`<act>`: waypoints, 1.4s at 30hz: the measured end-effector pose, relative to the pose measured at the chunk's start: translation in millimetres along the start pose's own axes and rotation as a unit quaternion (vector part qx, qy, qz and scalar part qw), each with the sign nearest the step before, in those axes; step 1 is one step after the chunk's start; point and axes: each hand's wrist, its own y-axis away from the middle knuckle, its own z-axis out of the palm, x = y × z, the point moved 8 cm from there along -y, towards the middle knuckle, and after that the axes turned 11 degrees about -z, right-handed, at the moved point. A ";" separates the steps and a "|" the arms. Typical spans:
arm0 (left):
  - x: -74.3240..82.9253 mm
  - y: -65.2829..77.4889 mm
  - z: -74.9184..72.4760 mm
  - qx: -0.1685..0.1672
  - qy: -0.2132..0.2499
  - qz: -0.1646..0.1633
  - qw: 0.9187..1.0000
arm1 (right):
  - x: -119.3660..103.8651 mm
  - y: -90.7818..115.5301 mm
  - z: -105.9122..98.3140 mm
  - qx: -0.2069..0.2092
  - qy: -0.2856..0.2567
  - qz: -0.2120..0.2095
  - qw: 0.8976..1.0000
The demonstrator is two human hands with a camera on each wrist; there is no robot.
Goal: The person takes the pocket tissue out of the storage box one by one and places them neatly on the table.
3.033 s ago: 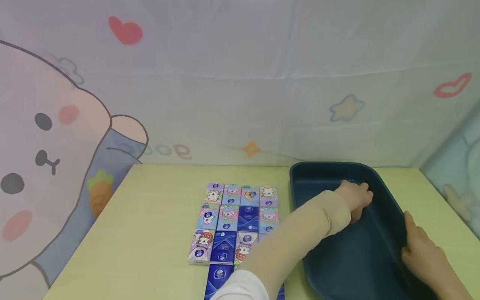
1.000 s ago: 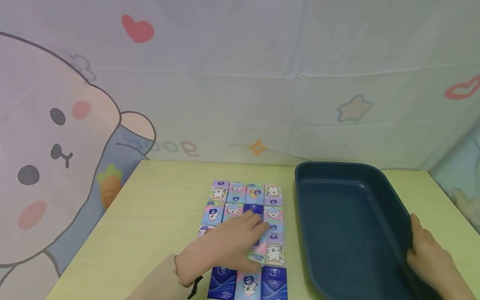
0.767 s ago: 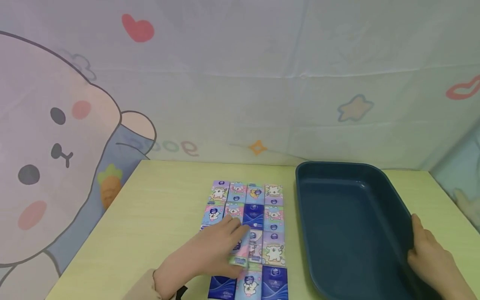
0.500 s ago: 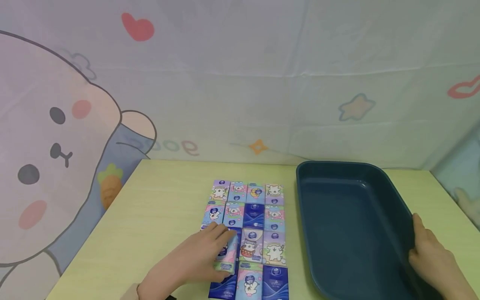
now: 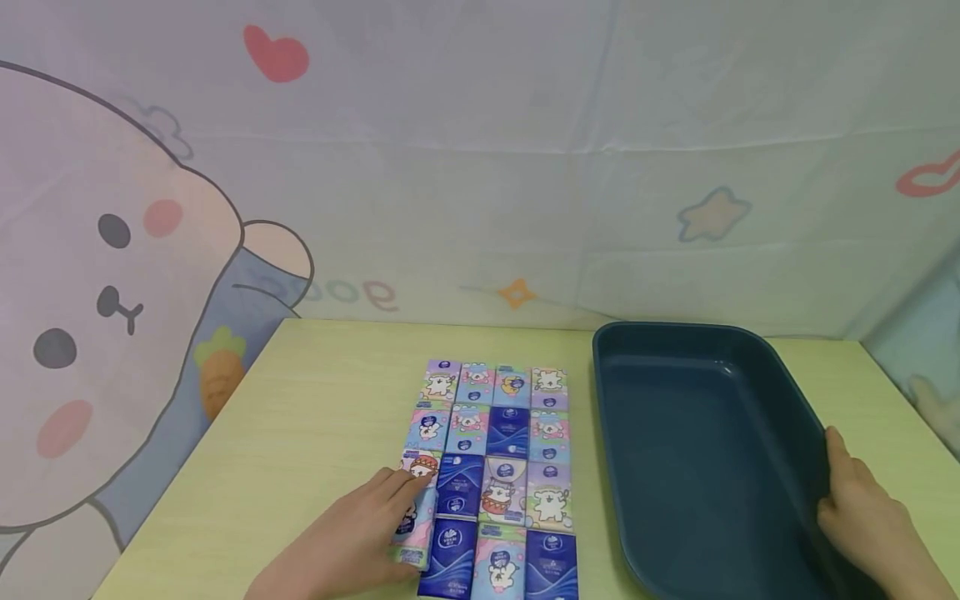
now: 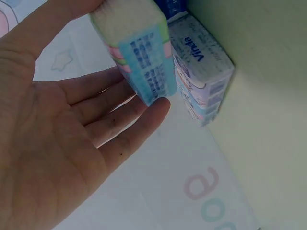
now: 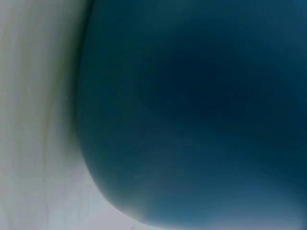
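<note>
My left hand [image 5: 352, 533] pinches a pink and light-blue pocket tissue pack [image 5: 414, 537] at the front-left corner of a block of tissue packs [image 5: 501, 492]. In the left wrist view, the thumb and fingers hold the pack [image 6: 141, 52] by its sides, beside a Vinda pack [image 6: 201, 60]. The held pack slightly overlaps a drummer-print pack [image 5: 420, 464] behind it in the head view. At the right, my right hand [image 5: 862, 512] grips the side rim of a deep navy bin [image 5: 705, 329], thumb inside. Only its blurred wall fills the right wrist view.
The block's packs, some cartoon-printed and some plain blue [image 5: 508, 432], lie flat in tight rows on the pale yellow table [image 5: 315, 408]. The bin stands just right of the block. A printed curtain [image 5: 450, 167] hangs behind the table's far edge.
My left hand has come out of the bin, crossed over the tissue packs with one pack in its grip, and moved left to the front-left corner. My right hand stays on the rim.
</note>
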 end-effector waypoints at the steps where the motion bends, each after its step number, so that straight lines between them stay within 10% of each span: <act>1: -1.6 1.1 1.7 -0.004 0.003 -0.004 1.000 | -0.9 0.3 -0.7 0.002 0.000 -0.001 1.000; 42: -6.6 3.1 31.7 0.004 -0.007 0.025 1.000 | 1.9 0.1 -0.3 0.030 -0.009 -0.014 0.999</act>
